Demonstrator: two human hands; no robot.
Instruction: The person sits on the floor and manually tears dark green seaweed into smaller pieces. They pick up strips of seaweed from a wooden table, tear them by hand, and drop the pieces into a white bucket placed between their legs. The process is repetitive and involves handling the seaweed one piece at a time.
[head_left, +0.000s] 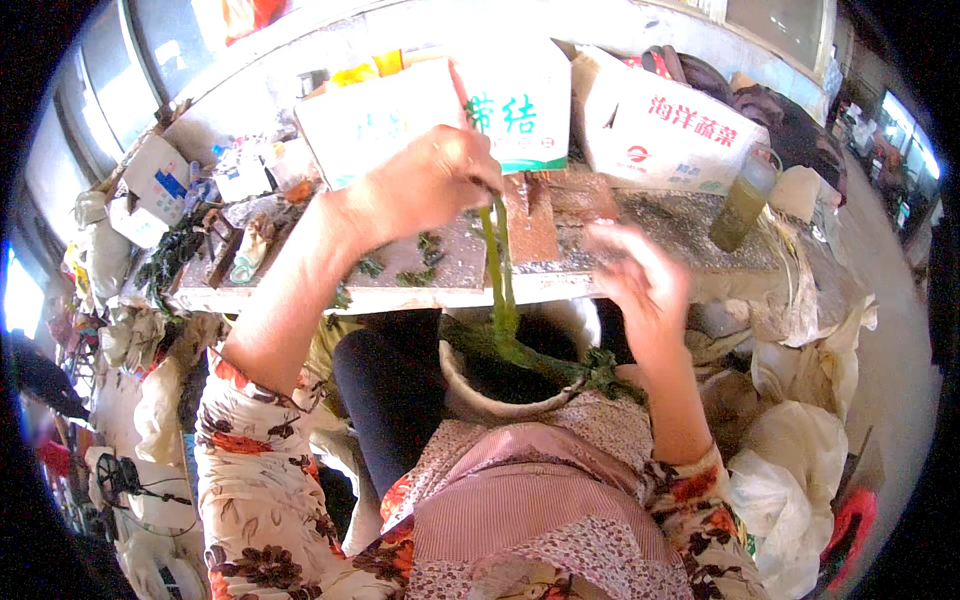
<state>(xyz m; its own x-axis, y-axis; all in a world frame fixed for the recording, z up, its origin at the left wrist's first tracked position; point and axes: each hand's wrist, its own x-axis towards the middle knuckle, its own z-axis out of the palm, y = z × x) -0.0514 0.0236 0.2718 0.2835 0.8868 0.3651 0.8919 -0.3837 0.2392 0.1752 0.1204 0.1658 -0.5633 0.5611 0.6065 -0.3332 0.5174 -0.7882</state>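
Observation:
My left hand (450, 172), raised above the table's front edge, pinches the top of a long green strip of seaweed (504, 292), which looks like kelp. The strip hangs doubled, then bends right across the mouth of a bucket (480, 409) at my lap. Its darker, crinkled end (604, 373) rests over the bucket's right rim. My right hand (641, 277) is blurred, to the right of the strip and apart from it, fingers spread with nothing seen in them. Small dark knotted seaweed pieces (415, 277) lie on the worn tabletop (465, 259) beyond my left forearm.
Cardboard boxes (675, 139) bearing writing line the table's back. A rusty brown block (532, 225) stands mid-table. A bottle of yellowish liquid (742, 202) is at the right. Dark seaweed (169, 259) hangs over the left edge. Pale sacks (787, 465) bulge beside me at the right.

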